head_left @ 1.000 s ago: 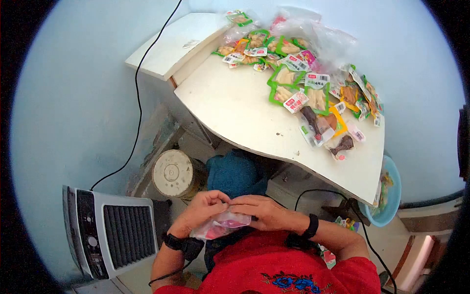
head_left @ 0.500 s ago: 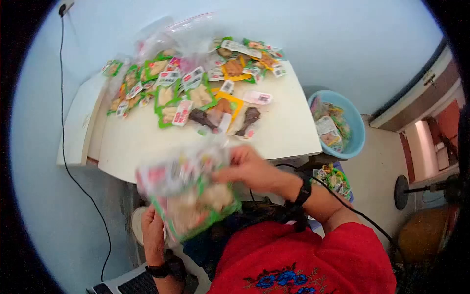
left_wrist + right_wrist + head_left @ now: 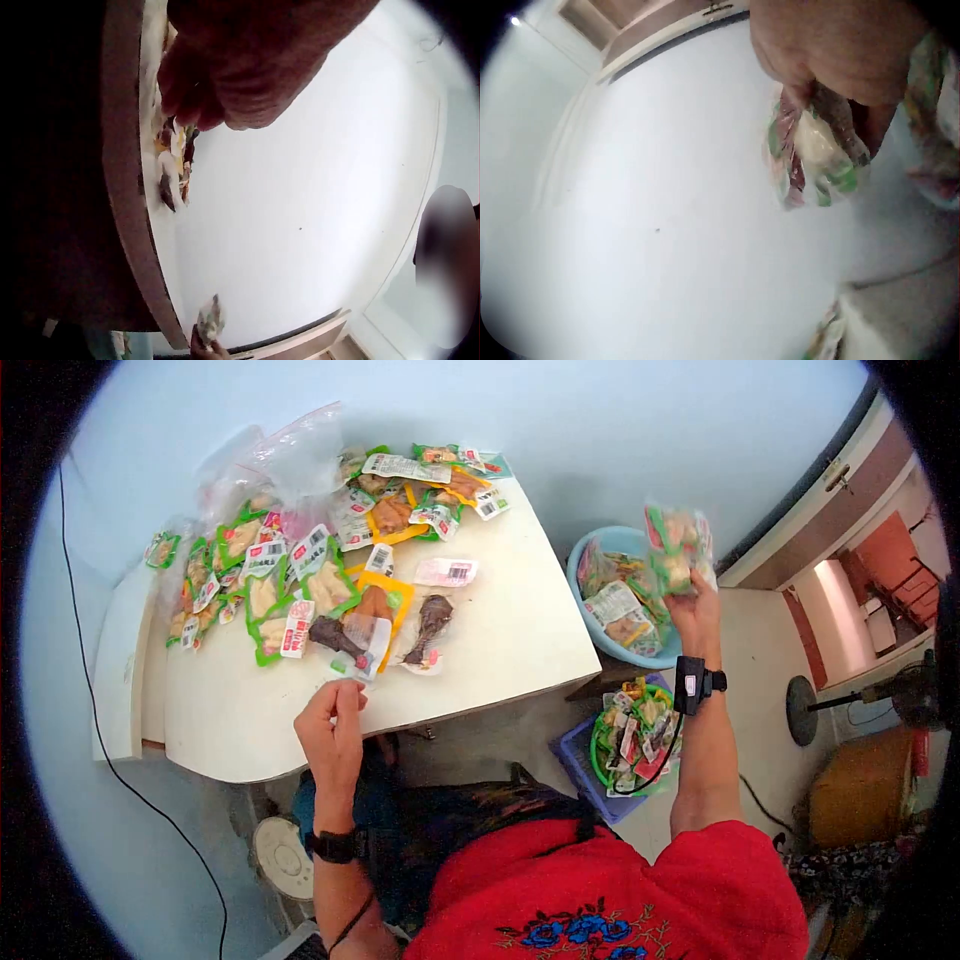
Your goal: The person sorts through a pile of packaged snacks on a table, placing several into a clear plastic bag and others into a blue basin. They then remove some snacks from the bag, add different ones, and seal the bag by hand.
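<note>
One clear bag [image 3: 680,540] of green-edged food is clamped between the thumb and fingers of the right hand [image 3: 692,603], at the end of an outstretched arm. Half a second earlier the same hand holds a bag in front of the body, close to the left hand [image 3: 333,725]; now it is off to the person's right, well apart from the bench [image 3: 520,620]. In the head view the bag overlaps the edge of the blue basin [image 3: 648,657], which contains similar packets [image 3: 612,605]; whether it is above the basin or beyond its rim cannot be told. The left hand is alone at the front edge of the bench, its fingers loosely curled with nothing visible in them, near a dark drumstick [image 3: 336,638] in a clear wrapper. Behind it, the heap of packs [image 3: 325,585] keeps much the same arrangement as before. The change suggests a transfer away from the bench, under way but incomplete, since the bag is not yet released.
</note>
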Tool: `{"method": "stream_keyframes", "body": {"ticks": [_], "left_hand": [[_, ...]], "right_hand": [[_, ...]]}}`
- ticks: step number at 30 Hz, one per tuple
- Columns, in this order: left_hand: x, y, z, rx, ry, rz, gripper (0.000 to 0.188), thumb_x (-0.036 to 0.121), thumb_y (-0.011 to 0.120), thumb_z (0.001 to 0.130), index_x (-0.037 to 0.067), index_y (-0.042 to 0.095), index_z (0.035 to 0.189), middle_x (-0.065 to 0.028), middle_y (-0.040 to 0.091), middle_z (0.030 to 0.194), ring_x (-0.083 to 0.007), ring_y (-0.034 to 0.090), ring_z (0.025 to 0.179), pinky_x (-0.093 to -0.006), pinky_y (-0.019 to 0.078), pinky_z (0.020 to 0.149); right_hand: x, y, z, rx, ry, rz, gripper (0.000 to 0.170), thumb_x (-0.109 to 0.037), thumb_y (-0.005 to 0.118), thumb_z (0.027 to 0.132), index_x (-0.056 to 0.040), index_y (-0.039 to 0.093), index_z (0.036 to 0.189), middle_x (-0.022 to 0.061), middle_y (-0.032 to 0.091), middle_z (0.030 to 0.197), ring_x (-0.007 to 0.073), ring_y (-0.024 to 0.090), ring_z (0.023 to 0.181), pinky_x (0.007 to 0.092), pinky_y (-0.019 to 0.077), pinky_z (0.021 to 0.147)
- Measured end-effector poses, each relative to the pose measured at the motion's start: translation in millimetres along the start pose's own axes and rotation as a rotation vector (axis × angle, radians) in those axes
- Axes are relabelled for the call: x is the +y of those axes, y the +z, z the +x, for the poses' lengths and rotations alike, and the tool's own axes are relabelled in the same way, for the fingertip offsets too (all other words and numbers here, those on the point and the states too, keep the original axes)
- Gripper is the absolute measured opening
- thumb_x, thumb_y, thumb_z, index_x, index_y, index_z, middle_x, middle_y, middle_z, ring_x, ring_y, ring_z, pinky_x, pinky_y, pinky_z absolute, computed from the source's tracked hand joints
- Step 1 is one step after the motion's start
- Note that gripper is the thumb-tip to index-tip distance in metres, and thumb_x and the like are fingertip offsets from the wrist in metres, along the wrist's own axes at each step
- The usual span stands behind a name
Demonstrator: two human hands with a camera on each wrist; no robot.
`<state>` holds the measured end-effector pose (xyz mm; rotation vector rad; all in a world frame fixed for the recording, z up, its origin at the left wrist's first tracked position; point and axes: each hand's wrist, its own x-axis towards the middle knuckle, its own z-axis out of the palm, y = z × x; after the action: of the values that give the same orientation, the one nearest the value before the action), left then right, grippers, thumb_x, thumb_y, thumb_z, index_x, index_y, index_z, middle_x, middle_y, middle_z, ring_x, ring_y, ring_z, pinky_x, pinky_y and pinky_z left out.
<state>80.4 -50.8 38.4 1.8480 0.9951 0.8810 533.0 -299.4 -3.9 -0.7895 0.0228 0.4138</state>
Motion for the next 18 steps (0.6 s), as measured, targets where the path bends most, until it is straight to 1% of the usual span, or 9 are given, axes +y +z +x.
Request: {"method": "stream_keyframes", "body": {"ticks": [2,5,6,8,11,14,15,17,18], "left_hand": [[-5.6,10.4,11.2,0.028,0.080,0.045,0.021,0.013,0.058,0.097,-0.006,0.066,0.090,-0.0065,0.064,0.073,-0.0111,0.057,0.068,-0.0267,0.0456,0.062],[-24.7,20.4,24.5,0.051,0.124,0.146,0.024,0.016,0.057,0.098,-0.005,0.066,0.089,-0.0037,0.062,0.072,-0.0098,0.053,0.067,-0.0265,0.0443,0.062],[-26.7,22.9,27.1,0.055,0.125,0.183,0.025,0.017,0.057,0.099,-0.004,0.066,0.088,-0.0021,0.062,0.072,-0.0090,0.051,0.067,-0.0263,0.0438,0.062],[-28.8,27.5,27.8,0.093,0.111,0.146,0.022,0.015,0.059,0.098,-0.004,0.067,0.089,-0.0071,0.062,0.071,-0.0127,0.055,0.066,-0.0280,0.0451,0.062],[-27.4,29.9,23.8,0.153,0.187,0.150,0.020,0.014,0.061,0.097,-0.003,0.067,0.089,-0.0103,0.061,0.071,-0.0167,0.056,0.064,-0.0303,0.0458,0.061],[-29.3,28.8,21.7,0.157,0.210,0.181,0.019,0.014,0.060,0.097,-0.003,0.067,0.090,-0.0111,0.062,0.072,-0.0194,0.057,0.064,-0.0316,0.0463,0.062],[-29.6,28.2,21.9,0.149,0.202,0.191,0.019,0.014,0.060,0.097,-0.003,0.067,0.090,-0.0114,0.063,0.072,-0.0202,0.057,0.064,-0.0319,0.0466,0.062],[-25.3,29.2,22.4,0.150,0.215,0.202,0.021,0.014,0.058,0.098,-0.003,0.067,0.089,-0.0065,0.062,0.072,-0.0134,0.054,0.067,-0.0286,0.0452,0.062],[-23.5,30.2,22.3,0.149,0.223,0.206,0.022,0.014,0.057,0.099,-0.003,0.066,0.089,-0.0041,0.062,0.072,-0.0100,0.052,0.068,-0.0269,0.0445,0.062]], "right_hand": [[2.5,-49.8,23.5,0.308,0.065,-0.122,0.037,-0.013,0.057,0.096,-0.0015,0.049,0.131,0.0144,0.059,0.126,0.0315,0.058,0.116,0.0518,0.0454,0.101],[-1.4,-132.9,54.3,0.198,0.053,-0.435,0.038,-0.011,0.058,0.094,-0.0017,0.050,0.130,0.0136,0.060,0.122,0.0324,0.061,0.111,0.0526,0.0509,0.092],[-3.5,-135.6,53.6,0.173,0.058,-0.508,0.038,-0.010,0.058,0.093,-0.0016,0.050,0.130,0.0133,0.061,0.121,0.0325,0.063,0.108,0.0525,0.0527,0.089],[-10.6,-140.3,53.6,0.170,0.086,-0.554,0.038,-0.009,0.059,0.092,-0.0008,0.052,0.128,0.0127,0.062,0.118,0.0322,0.065,0.103,0.0517,0.0559,0.081],[-25.2,-118.7,54.3,0.272,0.015,-0.784,0.031,-0.002,0.064,0.086,0.0008,0.059,0.116,0.0099,0.065,0.101,0.0291,0.066,0.090,0.0456,0.0559,0.071],[-45.8,-165.2,119.2,0.091,-0.141,-1.196,0.026,-0.004,0.066,0.084,-0.0012,0.065,0.110,0.0124,0.069,0.096,0.0296,0.067,0.090,0.0427,0.0539,0.074],[-48.5,-155.5,124.4,-0.066,-0.266,-1.410,0.024,-0.005,0.066,0.084,-0.0021,0.066,0.108,0.0143,0.070,0.097,0.0315,0.067,0.090,0.0430,0.0532,0.075],[-59.8,-116.6,120.3,-0.407,-0.531,-1.808,0.022,-0.008,0.067,0.083,-0.0040,0.069,0.104,0.0181,0.070,0.098,0.0354,0.067,0.090,0.0437,0.0519,0.077],[-60.7,-100.4,118.0,-0.485,-0.529,-1.920,0.021,-0.008,0.066,0.084,-0.0048,0.069,0.104,0.0192,0.070,0.099,0.0373,0.066,0.090,0.0449,0.0515,0.078]]}}
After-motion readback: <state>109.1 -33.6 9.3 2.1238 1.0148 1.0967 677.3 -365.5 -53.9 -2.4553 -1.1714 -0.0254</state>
